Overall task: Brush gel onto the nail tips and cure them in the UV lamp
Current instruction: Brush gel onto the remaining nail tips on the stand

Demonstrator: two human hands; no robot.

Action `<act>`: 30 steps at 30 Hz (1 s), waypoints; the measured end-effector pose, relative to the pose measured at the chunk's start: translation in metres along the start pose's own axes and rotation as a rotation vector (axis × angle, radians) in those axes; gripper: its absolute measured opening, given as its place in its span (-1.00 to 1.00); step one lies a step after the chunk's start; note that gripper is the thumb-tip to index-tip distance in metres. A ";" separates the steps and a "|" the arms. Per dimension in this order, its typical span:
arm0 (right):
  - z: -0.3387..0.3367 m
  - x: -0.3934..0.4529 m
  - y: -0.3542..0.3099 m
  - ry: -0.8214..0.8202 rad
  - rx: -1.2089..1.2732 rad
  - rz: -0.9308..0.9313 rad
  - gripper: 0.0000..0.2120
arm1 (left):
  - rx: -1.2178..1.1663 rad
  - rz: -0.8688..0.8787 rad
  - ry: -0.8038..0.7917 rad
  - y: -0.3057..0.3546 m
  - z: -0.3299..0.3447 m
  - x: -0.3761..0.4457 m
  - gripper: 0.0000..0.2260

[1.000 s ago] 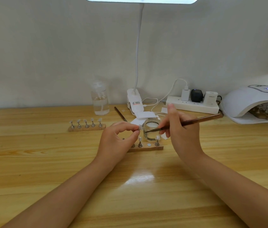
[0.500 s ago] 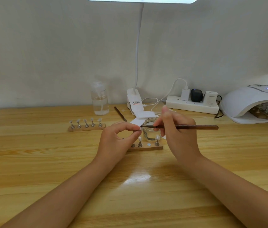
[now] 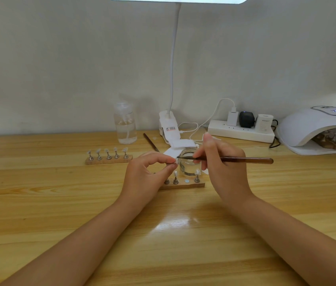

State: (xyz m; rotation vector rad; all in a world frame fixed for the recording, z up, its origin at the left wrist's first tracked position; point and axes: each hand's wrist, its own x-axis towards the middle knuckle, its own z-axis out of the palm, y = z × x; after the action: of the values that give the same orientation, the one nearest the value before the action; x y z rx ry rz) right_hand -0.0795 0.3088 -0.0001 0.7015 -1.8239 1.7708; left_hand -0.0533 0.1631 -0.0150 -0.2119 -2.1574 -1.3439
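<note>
Forearms enter from the bottom of the frame, both hands meet at centre over the wooden surface [image 3: 63, 203]. Left hand [image 3: 144, 176] pinches a single nail tip [image 3: 176, 161] between thumb and forefinger, lifted clear of the near holder [image 3: 181, 185]. Right hand [image 3: 222, 168] grips the brush [image 3: 235, 159] pen-style. Change: a second ago the brush was tilted up with its bristles over the glass jar [image 3: 189, 164]; now it lies level, bristles at the pinched tip. Reads as gel loaded, brushing now starting on this one tip.

Near holder shows one bare magnet spot and a few stands; its left end is hidden behind the left hand, count unclear. Further back, centre left, a second holder [image 3: 109, 159] carries five tips, untouched; coated or not, can't tell. Spare brush [image 3: 150, 142] and pump bottle [image 3: 125, 125] behind. UV lamp [image 3: 315, 129] at the right edge, cut off by the frame, something brownish inside, too blurred to name. Bristle contact too small to confirm.
</note>
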 end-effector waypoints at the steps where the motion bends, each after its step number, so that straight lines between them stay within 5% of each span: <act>1: 0.000 -0.001 0.000 -0.005 0.000 -0.005 -0.61 | -0.002 -0.002 0.002 0.000 0.000 0.000 -0.86; 30: 0.000 -0.001 0.002 0.015 0.029 0.043 -0.60 | 0.009 -0.004 0.005 -0.002 0.000 0.001 -0.82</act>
State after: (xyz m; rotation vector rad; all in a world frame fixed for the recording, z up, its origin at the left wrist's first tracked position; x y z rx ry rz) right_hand -0.0798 0.3089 -0.0026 0.6627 -1.8198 1.8283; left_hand -0.0547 0.1625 -0.0161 -0.2008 -2.1605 -1.3358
